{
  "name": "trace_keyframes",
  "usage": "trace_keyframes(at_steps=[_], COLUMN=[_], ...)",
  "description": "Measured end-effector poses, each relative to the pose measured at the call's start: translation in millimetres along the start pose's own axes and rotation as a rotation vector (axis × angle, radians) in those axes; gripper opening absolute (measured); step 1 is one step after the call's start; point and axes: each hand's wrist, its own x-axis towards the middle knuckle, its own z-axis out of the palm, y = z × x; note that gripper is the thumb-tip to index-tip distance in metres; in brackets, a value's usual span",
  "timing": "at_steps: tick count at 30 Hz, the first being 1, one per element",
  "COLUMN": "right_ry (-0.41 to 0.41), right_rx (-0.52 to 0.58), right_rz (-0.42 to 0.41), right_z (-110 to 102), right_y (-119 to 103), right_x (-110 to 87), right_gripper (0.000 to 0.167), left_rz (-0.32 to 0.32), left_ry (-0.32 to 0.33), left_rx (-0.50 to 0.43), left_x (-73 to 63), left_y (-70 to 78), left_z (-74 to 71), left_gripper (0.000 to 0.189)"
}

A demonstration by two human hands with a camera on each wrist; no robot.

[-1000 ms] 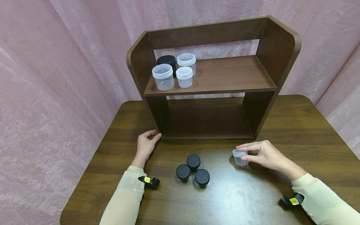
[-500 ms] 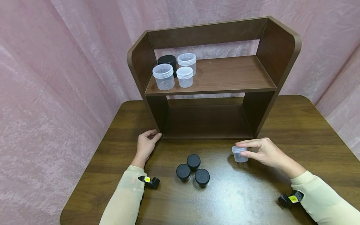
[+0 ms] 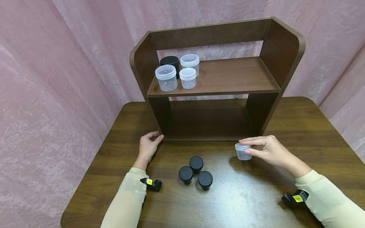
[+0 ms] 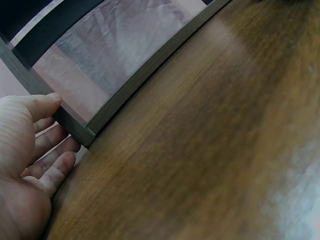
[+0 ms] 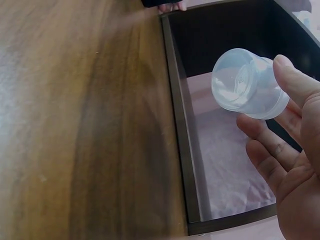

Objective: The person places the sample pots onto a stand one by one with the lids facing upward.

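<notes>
My right hand (image 3: 269,150) pinches a small clear plastic jar (image 3: 243,153) by its lid, between thumb and fingers. The jar is upright and raised above the table, just in front of the shelf's lower right corner. Its clear base (image 5: 237,82) faces the camera in the right wrist view. At the lower left corner of the brown two-tier shelf (image 3: 214,93), my left hand (image 3: 148,145) holds the side panel's edge. In the left wrist view, the thumb (image 4: 47,105) lies over the front edge and the fingers are along the outer side.
Three small black-lidded jars (image 3: 196,164) stand clustered on the wooden table (image 3: 171,202). On the upper tier's left side are a large clear jar (image 3: 166,79), another clear jar (image 3: 190,63), a smaller white-lidded jar (image 3: 188,79) and a black jar (image 3: 170,61). A pink curtain (image 3: 71,95) hangs behind.
My right hand has lifted the small clear jar off the table and carried it slightly towards the shelf. The left hand has stayed at the shelf's corner.
</notes>
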Motion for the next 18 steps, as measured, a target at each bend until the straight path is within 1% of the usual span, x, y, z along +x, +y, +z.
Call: trace_keyframes(at_steps=[5,6,7,11,13,14,18], right_ry=[0.009,0.011,0.013,0.020,0.024,0.026,0.039], right_rx=[0.007,0.003,0.001,-0.015,-0.016,-0.016,-0.013], right_rz=[-0.007,-0.010,-0.011,-0.025,-0.033,-0.038,-0.059], right_z=[-3.8,-4.7,-5.6,-9.5,-11.3,-12.3,-15.8], right_y=[-4.4,-5.5,-6.7,-10.9,-13.0,-14.0,-17.2], right_x=[4.5,5.5,6.6,10.9,13.3,14.5,19.4], right_gripper=[0.035,0.036,0.036,0.038,0.039,0.040,0.041], left_rz=[-0.003,-0.007,-0.004,-0.002,0.008,0.006,0.006], left_ry=[-0.011,-0.014,-0.015,-0.008,-0.001,0.002,0.003], left_rx=[-0.007,0.001,0.006,0.016,0.009,0.003,0.003], left_x=[0.2,-0.7,-3.6,-4.2,-3.4,-0.6,-0.4], left_y=[-0.2,2.7,8.5,8.7,5.0,-1.0,-1.7], left_z=[0.2,0.2,0.0,0.1,0.2,0.4,0.8], left_gripper=[0.038,0.036,0.035,0.034,0.035,0.035,0.036])
